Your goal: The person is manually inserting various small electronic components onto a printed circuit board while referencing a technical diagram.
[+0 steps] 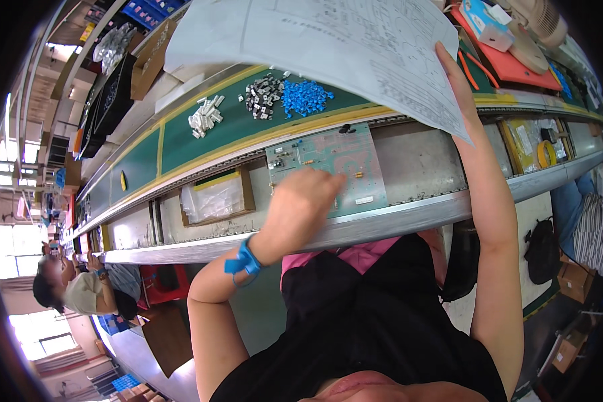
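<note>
A green circuit board [374, 175] lies across the rails in front of me, with several small parts standing on it. Over its near left part is my left hand [304, 203], its fingers curled closed. Whatever they might hold is hidden, and a blue strap [242, 262] circles that wrist. My right hand [457, 80] grips the right edge of a large printed paper sheet [315, 33], raised over the far side of the bench. Beyond the board lie piles of blue components [305, 98], black-and-grey components [264, 95] and white components [206, 117], partly bordered by the sheet.
A carton with clear plastic bags [213, 199] sits left of the board. Orange-handled pliers [468, 70], a red tray [516, 72] and a fan [544, 23] are at the far right. Yellow tape [547, 153] lies at right. Another person [80, 289] sits farther left along the line.
</note>
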The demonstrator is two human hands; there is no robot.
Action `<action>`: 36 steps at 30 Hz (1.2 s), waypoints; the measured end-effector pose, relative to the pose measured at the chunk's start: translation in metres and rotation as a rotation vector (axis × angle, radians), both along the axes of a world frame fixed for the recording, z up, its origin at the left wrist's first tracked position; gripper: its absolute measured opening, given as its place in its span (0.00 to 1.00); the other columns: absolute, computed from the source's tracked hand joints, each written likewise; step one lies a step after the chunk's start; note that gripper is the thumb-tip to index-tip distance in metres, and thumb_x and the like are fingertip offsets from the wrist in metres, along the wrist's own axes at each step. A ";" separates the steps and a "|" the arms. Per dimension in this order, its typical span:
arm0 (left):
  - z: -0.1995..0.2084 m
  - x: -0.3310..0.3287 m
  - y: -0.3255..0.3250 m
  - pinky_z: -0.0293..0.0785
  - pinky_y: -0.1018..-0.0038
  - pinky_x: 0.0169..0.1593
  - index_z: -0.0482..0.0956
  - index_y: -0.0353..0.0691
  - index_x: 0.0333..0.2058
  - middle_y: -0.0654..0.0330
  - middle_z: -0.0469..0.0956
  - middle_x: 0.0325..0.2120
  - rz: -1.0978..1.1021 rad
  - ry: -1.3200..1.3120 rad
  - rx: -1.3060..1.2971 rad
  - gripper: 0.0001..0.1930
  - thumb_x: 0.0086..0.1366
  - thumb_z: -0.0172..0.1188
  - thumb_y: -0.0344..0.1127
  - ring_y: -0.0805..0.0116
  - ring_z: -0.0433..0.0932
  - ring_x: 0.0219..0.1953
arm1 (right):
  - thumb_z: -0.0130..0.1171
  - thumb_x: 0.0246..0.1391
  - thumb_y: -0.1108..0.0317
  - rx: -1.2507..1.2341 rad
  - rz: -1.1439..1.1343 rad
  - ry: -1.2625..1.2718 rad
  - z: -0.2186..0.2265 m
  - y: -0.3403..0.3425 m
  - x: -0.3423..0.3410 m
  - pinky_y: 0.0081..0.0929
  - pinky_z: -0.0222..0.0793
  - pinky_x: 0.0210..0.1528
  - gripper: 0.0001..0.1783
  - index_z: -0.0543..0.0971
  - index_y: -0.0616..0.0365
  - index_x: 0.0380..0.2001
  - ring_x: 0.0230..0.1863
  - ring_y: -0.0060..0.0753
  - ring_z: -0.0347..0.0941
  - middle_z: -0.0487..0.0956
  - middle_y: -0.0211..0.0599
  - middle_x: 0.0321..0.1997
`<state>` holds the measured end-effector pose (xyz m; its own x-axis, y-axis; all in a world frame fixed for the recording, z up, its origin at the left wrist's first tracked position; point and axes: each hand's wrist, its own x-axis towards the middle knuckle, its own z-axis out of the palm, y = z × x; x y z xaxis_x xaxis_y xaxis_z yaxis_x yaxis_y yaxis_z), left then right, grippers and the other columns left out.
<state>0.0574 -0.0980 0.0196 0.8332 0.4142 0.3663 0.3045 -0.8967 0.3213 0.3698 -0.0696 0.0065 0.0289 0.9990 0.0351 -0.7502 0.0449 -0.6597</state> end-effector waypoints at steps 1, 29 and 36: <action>-0.001 -0.003 0.012 0.71 0.64 0.33 0.77 0.38 0.38 0.55 0.75 0.28 0.078 -0.002 0.048 0.15 0.49 0.61 0.25 0.55 0.74 0.29 | 0.42 0.62 0.53 0.005 0.007 0.005 0.002 -0.001 -0.001 0.29 0.72 0.50 0.29 0.61 0.60 0.60 0.51 0.32 0.73 0.71 0.42 0.56; -0.041 -0.037 0.150 0.69 0.66 0.36 0.75 0.40 0.27 0.60 0.72 0.27 0.372 0.088 0.296 0.07 0.56 0.59 0.36 0.59 0.71 0.34 | 0.43 0.64 0.64 -0.164 -0.353 0.080 0.012 0.003 -0.014 0.15 0.47 0.20 0.16 0.69 0.66 0.47 0.16 0.15 0.51 0.62 0.25 0.17; -0.025 -0.032 0.125 0.73 0.72 0.33 0.75 0.35 0.32 0.58 0.77 0.27 0.404 -0.147 -0.087 0.06 0.59 0.58 0.31 0.67 0.77 0.30 | 0.51 0.60 0.60 0.321 0.113 0.056 -0.036 0.013 0.030 0.17 0.64 0.21 0.15 0.71 0.56 0.46 0.28 0.16 0.71 0.76 0.27 0.37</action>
